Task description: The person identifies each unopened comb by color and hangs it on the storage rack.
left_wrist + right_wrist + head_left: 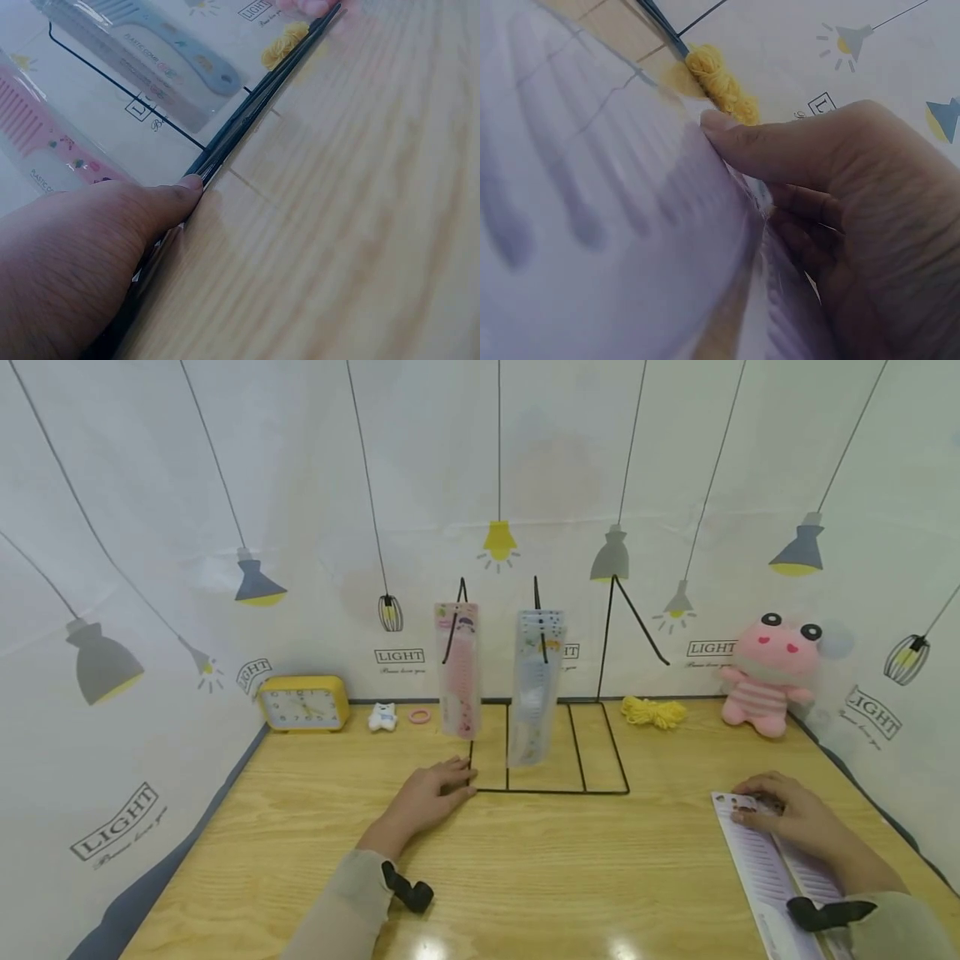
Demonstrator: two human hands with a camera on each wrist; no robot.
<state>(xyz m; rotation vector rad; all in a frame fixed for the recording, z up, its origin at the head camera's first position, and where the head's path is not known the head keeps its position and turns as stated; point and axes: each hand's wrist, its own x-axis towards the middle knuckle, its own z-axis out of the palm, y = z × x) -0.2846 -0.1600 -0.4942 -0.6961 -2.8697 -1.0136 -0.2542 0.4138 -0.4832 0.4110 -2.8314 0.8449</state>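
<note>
In the head view, my left hand [429, 793] rests at the front left corner of a black wire rack [552, 792]. Its thumb presses the front wire in the left wrist view, fingers relaxed. From the rack's hooks hang a pink comb in a clear pack [459, 681] and light blue packaged combs [534, 702]. A third hook [637, 618], on the right, carries no pack. At the table's right side, my right hand [802, 818] pinches packaged purple combs [757, 860] near their top end, thumb above and fingers curled beneath. Their upper ends are partly hidden by the hand.
Along the back stand a yellow alarm clock [303, 703], a small white bear figure [382, 717], a pink ring [419, 716], a bundle of yellow cord [652, 712] and a pink plush frog [768, 677]. A lamp-print cloth [300, 468] encloses the wooden table [570, 868].
</note>
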